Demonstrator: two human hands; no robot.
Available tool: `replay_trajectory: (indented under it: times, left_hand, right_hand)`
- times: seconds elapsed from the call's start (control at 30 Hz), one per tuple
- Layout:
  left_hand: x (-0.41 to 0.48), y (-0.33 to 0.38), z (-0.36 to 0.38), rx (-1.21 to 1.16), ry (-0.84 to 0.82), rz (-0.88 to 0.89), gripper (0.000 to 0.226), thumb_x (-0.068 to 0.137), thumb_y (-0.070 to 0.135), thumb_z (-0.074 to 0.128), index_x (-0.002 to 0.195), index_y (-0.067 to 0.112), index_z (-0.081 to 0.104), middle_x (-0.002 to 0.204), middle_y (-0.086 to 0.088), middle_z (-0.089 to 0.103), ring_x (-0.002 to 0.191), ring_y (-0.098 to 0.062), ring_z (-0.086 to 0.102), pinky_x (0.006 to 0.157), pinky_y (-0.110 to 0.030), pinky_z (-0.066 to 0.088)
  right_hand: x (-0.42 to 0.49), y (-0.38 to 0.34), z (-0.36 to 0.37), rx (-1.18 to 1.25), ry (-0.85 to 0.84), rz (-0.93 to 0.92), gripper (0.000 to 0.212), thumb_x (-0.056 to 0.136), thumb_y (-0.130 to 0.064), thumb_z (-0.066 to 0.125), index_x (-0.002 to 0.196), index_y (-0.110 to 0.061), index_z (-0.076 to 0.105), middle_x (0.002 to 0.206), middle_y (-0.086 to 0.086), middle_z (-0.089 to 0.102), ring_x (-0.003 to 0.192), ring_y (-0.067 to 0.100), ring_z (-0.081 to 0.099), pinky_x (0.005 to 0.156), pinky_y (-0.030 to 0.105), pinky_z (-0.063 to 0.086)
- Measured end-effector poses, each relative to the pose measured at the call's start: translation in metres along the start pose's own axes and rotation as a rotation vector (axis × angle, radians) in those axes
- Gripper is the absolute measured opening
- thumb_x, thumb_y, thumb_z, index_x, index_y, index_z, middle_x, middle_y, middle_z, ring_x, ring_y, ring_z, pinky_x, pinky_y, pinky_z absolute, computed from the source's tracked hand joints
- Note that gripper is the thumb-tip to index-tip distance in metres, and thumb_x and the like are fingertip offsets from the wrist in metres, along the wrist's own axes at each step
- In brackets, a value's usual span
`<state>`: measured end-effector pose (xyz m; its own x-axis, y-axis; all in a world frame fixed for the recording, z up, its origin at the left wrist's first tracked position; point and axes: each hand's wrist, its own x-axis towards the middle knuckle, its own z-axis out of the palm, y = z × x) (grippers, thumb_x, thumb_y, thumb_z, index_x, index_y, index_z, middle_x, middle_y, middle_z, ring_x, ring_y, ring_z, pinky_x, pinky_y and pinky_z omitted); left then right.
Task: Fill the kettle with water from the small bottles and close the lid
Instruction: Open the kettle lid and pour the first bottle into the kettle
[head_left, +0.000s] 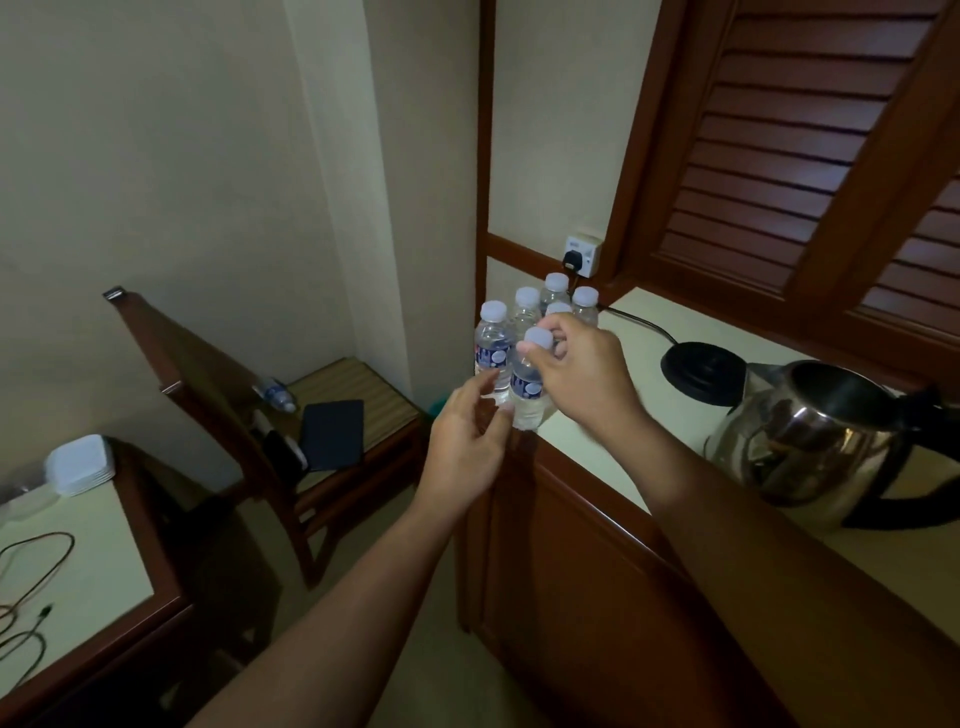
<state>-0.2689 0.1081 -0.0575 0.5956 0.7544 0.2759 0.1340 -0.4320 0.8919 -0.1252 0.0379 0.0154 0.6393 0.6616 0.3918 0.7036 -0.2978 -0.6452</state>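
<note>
Several small clear water bottles with white caps stand clustered at the counter's left corner, one of them at the left of the group. My right hand grips the cap and neck of the nearest bottle, which stands at the counter edge. My left hand hovers just below and left of that bottle, fingers apart, fingertips near its base. The steel kettle sits on the counter at the right, lid open, black handle toward me. Its black base lies behind it.
A black cord runs from the base to a wall socket. The cream counter has a wooden front. At left stand a wooden chair holding a dark flat object and a bottle, and a side table with cables.
</note>
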Motion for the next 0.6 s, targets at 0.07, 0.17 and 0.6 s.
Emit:
replay_trajectory:
  times: [0.07, 0.17, 0.6]
  left_hand:
    - [-0.003, 0.004, 0.005, -0.004, -0.022, 0.016, 0.056, 0.096, 0.040, 0.069, 0.149, 0.031, 0.052, 0.137, 0.008, 0.062, 0.119, -0.010, 0.064, 0.104, -0.044, 0.056]
    - [-0.008, 0.015, 0.016, -0.046, -0.091, 0.059, 0.074, 0.089, 0.043, 0.080, 0.153, 0.033, 0.044, 0.145, 0.009, 0.059, 0.128, -0.011, 0.061, 0.106, -0.044, 0.055]
    - [-0.062, 0.075, 0.099, -0.198, -0.430, 0.179, 0.065, 0.082, 0.053, 0.083, 0.141, 0.042, 0.058, 0.126, 0.022, 0.059, 0.122, -0.002, 0.059, 0.100, -0.037, 0.057]
  right_hand:
    - [-0.013, 0.000, -0.007, 0.038, 0.011, -0.005, 0.027, 0.088, -0.035, 0.076, 0.108, -0.018, 0.068, 0.093, 0.000, 0.068, 0.084, 0.017, 0.065, 0.078, 0.043, 0.058]
    - [-0.035, -0.003, -0.027, 0.144, 0.049, -0.013, 0.026, 0.088, -0.031, 0.078, 0.108, -0.019, 0.067, 0.094, -0.002, 0.069, 0.083, 0.007, 0.066, 0.069, 0.029, 0.060]
    - [-0.110, 0.025, -0.168, 0.036, 0.066, 0.169, 0.034, 0.074, -0.053, 0.083, 0.091, -0.027, 0.069, 0.078, -0.014, 0.069, 0.069, 0.001, 0.065, 0.065, 0.017, 0.055]
